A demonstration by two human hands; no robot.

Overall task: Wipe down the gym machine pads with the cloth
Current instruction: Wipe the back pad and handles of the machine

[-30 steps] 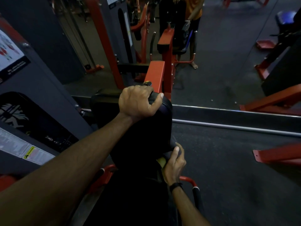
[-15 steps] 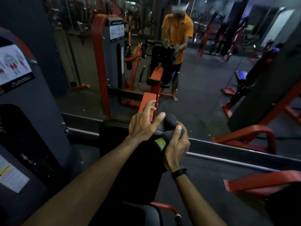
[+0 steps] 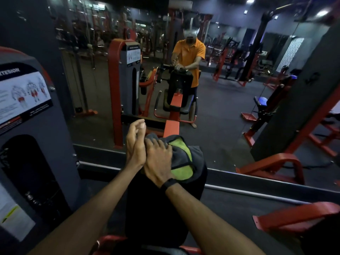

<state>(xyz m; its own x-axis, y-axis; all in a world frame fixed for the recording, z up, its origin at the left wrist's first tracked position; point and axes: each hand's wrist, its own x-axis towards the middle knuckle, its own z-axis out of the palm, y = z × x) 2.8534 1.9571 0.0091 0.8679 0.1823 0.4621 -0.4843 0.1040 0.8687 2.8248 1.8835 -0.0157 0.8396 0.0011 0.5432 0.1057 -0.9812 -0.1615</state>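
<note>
Near part of cloth (image 3: 181, 157) covered by right hand (image 3: 159, 162); grip on it not determinable. Left hand (image 3: 135, 144) seen edge-on, palm hidden. Top of back pad (image 3: 161, 208) concealed under cloth and hands; lower end cut off by near frame edge. Small print on instruction placard (image 3: 22, 94), far left, too blurred to be read; placard cropped by left edge.

Single head view, close, angled forward-down over pad (image 3: 163, 208); apparently faces mirror (image 3: 220, 89).
</note>
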